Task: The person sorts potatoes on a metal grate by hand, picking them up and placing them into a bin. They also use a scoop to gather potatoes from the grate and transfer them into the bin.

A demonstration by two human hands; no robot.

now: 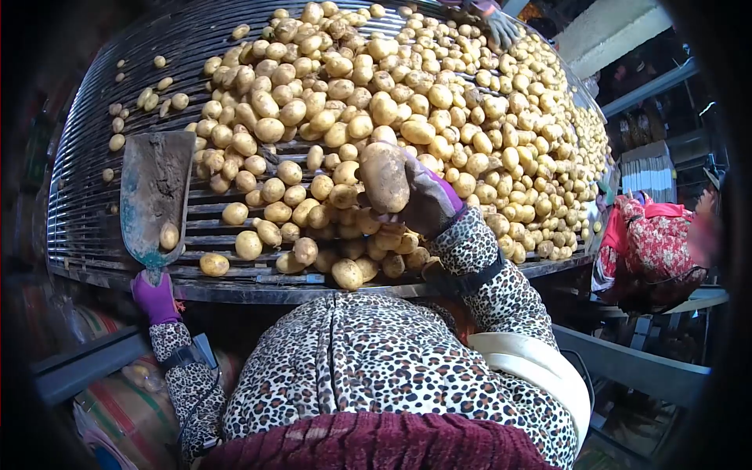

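Observation:
My left hand [157, 298], in a purple glove, is closed around the handle end of a worn metal scoop [137, 204] at the left front of the slatted table [86, 188]. Dried dirt coats the scoop's inside, and one small potato [168, 236] lies in it near the handle. Over the front of the potato pile [345, 102], my right hand [429, 196], in a dark and purple glove, grips a large potato [384, 178] with dirt patches. Part of that hand's fingers is hidden behind the potato.
A co-worker's gloved hand [500, 30] is at the pile's far side. Another person in red floral clothing [654, 247] is at the right. A thin blue-and-clear object [290, 279] lies along the table's front edge. Striped sacks [133, 415] stand below left.

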